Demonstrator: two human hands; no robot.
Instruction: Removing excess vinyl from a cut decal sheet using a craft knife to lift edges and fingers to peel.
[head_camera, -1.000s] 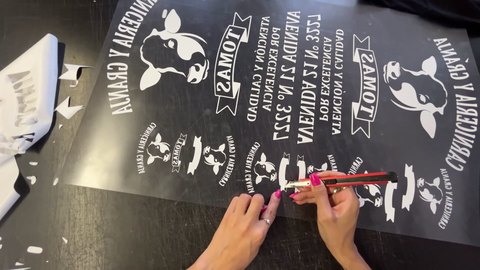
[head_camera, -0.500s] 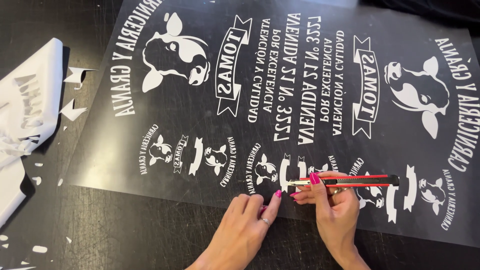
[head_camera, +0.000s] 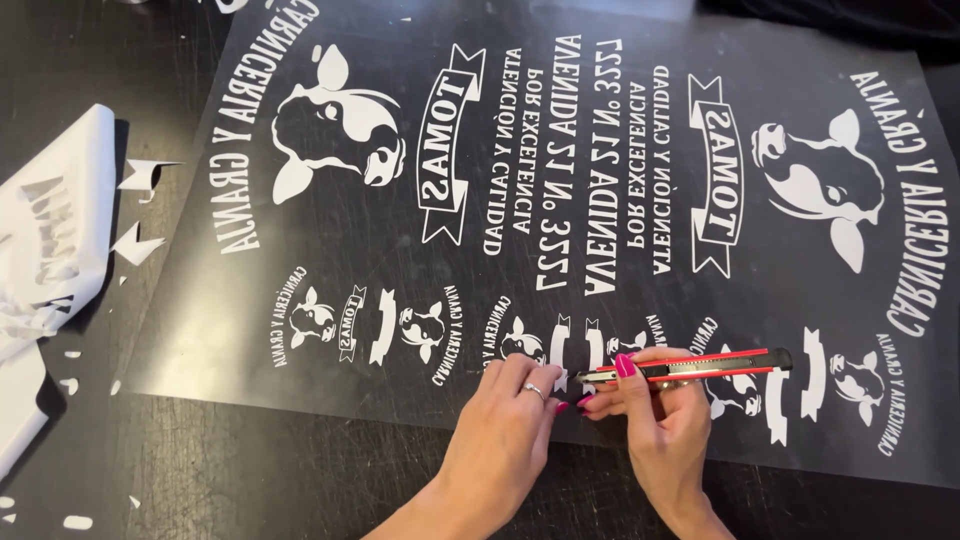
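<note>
While your right hand (head_camera: 665, 425) grips a red and black utility knife (head_camera: 690, 368), fingers curled around its body and the forefinger laid along the top, your left hand (head_camera: 510, 415) rests flat beside it with fingers close together, pressing on the transfer sheet (head_camera: 560, 130). The knife lies almost level, its metal tip pointing left and sitting just above your left fingertips, at one of the small white ribbon shapes near the sheet's lower edge. The two hands are nearly touching.

The sheet itself is a large clear film lying on the dark table (head_camera: 250, 470), spread flat and slightly askew. It carries white mirrored lettering, two big cow heads, two ribbon banners, and a row of small cow-head emblems and ribbons along the edge nearest you. Its surface is glossy and catches some light.

Off to your left, well apart from your hands, lies a crumpled heap of peeled white waste film (head_camera: 50, 250), with small white scraps (head_camera: 140, 245) scattered on the table near it.
</note>
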